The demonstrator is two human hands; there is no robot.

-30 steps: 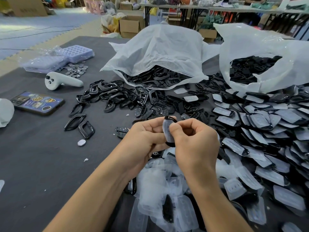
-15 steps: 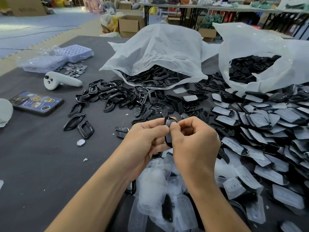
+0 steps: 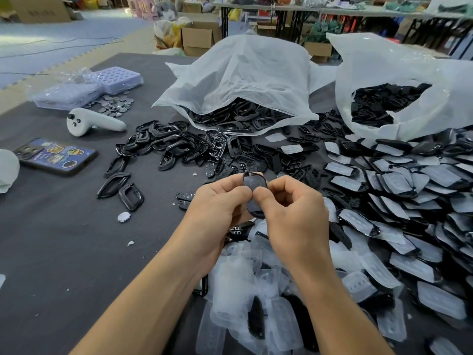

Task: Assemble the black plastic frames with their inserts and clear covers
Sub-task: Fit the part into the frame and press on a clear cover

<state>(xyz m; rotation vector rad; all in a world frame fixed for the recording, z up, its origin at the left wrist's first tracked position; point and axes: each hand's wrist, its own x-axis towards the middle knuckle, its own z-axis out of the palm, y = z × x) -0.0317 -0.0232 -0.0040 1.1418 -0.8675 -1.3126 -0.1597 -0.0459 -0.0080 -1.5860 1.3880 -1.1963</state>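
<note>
Head view, single camera. Both hands meet at centre frame, above the dark felt-like bench (image 3: 64,252). The left hand (image 3: 220,208) and right hand (image 3: 294,213) each pinch the same black frame (image 3: 254,183) between thumb and curled fingers, thumbs almost touching on its face. The frame is held upright, off the bench. Its glossy rounded top end pokes out above the thumbs and its lower end shows below them. Can't tell whether the insert or cover is seated, since the fingers hide the middle.

Progress, as a judgement: well underway, nowhere near done.
- **Done:** a big heap of finished units (image 3: 399,185) at the right of frame, black shells with frosted clear faces, overlapping like shingles.
- **Left to do:**
  - Loose frames (image 3: 179,144) at centre-left, hollow glossy rounded rings.
  - Small black inserts (image 3: 256,163) with button holes, just beyond the hands.
  - Floppy translucent clear covers (image 3: 245,278) piled at bottom centre under the wrists.
- **Stock:** the upper-centre bag (image 3: 243,78) and upper-right bag (image 3: 399,73), thin white crinkled plastic, both hold plenty of black parts.

Off-task, left side: a phone (image 3: 55,156), a white controller (image 3: 94,121), a pile of coin cells (image 3: 115,105), and wrapped trays (image 3: 102,83) at upper left.
</note>
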